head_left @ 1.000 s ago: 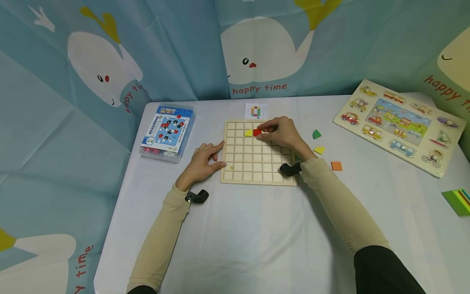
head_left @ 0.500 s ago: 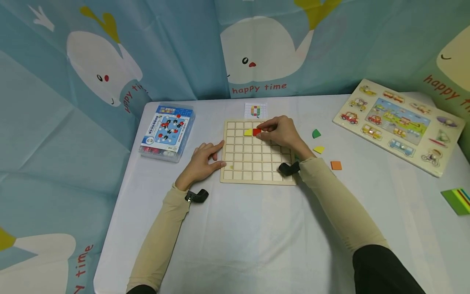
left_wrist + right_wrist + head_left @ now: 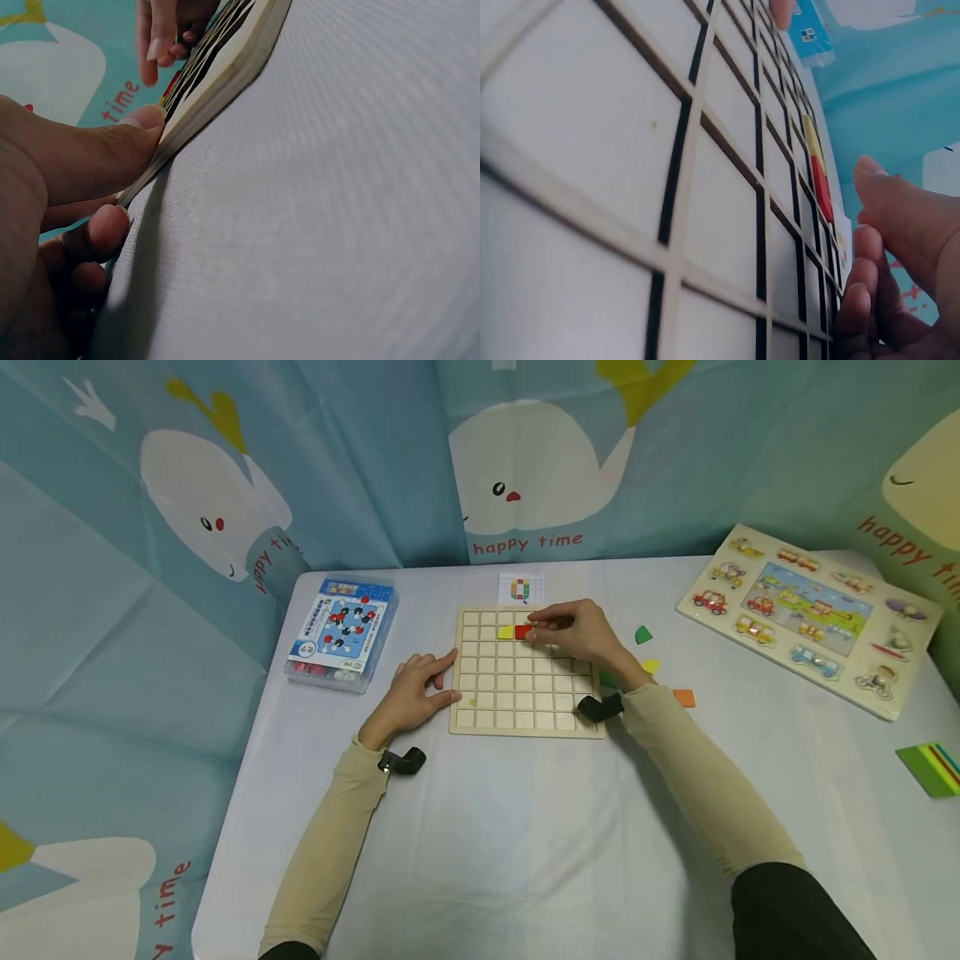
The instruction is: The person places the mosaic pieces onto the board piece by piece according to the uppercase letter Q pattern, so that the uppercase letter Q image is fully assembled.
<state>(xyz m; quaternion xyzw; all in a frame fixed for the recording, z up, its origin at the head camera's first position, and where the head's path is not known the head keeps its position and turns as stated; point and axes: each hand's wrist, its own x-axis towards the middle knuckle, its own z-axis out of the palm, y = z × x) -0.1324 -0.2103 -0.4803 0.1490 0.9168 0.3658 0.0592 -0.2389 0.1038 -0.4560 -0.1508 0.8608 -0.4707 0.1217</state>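
Observation:
In the head view a wooden grid board (image 3: 506, 685) lies on the table. A yellow piece (image 3: 506, 632) and a red square tile (image 3: 522, 632) sit side by side in its second row from the back. My left hand (image 3: 411, 692) touches the board's left edge with spread thumb and index finger; its other fingers are bent below, as the left wrist view shows. Over the back right of the board is my right hand (image 3: 581, 631), its fingertips beside the red tile. The right wrist view shows a gap between these fingers and the red tile (image 3: 821, 187), with nothing held.
A small pattern card (image 3: 521, 588) lies behind the board. To the right are a green piece (image 3: 642, 634), a yellow piece (image 3: 651, 667) and an orange square (image 3: 684, 698). A plastic box (image 3: 341, 631) stands left; a vehicle puzzle (image 3: 810, 618) and striped block (image 3: 930, 768) lie right.
My right hand has eased slightly right, its fingertips coming away from the red tile, which stays beside the yellow piece. The left hand keeps its place at the board's edge.

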